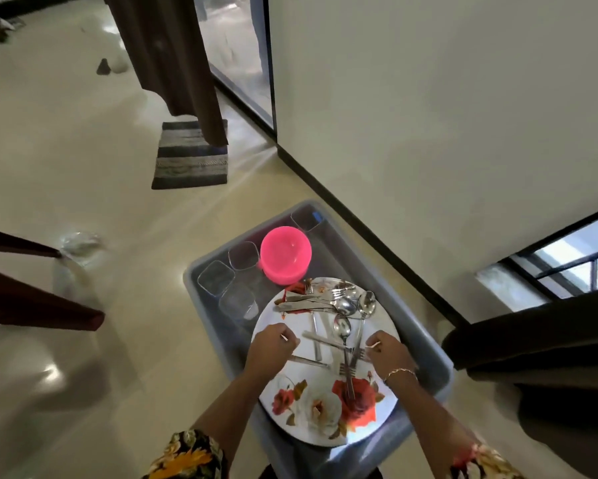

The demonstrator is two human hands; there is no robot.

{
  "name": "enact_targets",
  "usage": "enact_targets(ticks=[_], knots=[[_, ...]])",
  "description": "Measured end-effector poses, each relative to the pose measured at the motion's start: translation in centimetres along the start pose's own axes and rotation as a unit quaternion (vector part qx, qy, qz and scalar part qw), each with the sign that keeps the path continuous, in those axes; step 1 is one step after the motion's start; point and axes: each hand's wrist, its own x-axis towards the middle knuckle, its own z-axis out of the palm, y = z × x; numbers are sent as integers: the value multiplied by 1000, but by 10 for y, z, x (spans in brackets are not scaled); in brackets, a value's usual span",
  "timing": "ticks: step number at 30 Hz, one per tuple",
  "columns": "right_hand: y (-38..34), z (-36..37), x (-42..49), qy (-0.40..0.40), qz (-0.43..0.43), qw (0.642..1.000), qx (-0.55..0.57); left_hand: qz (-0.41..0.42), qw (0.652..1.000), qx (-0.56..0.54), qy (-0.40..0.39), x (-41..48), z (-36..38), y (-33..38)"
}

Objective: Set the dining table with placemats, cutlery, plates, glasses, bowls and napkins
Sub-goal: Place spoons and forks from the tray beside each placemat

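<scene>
A white plate (292, 375) with red and white flower print lies on top in a grey plastic tub (436, 361) on the floor. Loose cutlery is spread over the plate: spoons (342, 327), forks (353, 361) and knives (304, 307). My left hand (272, 345) grips the plate's left rim with the thumb on top. At the right rim my right hand (390, 352) holds it the same way. Beyond the plate the tub holds stacked pink bowls (285, 254) and several clear square glasses (244, 255).
The tub stands close to a white wall (428, 98) with a black skirting. Dark wooden furniture (31, 299) juts in at left. A striped mat (190, 157) and a brown curtain (173, 57) are farther off. Another dark curtain (532, 340) hangs at right under a window.
</scene>
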Motion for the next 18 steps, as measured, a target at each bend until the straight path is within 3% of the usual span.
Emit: enact_targets(ticks=[7,10,14,18], knots=[[-2,23,44,62,27,997,-24,-11,1000,24,-10,21,23,-8],[-4,37,47,105,-52,991,-61,-8,999,34,7,27,27,-6],[-7,49,45,113,-241,951,-157,19,998,58,20,31,30,-2],[5,49,36,52,-270,929,-247,63,992,113,1,33,34,-4]])
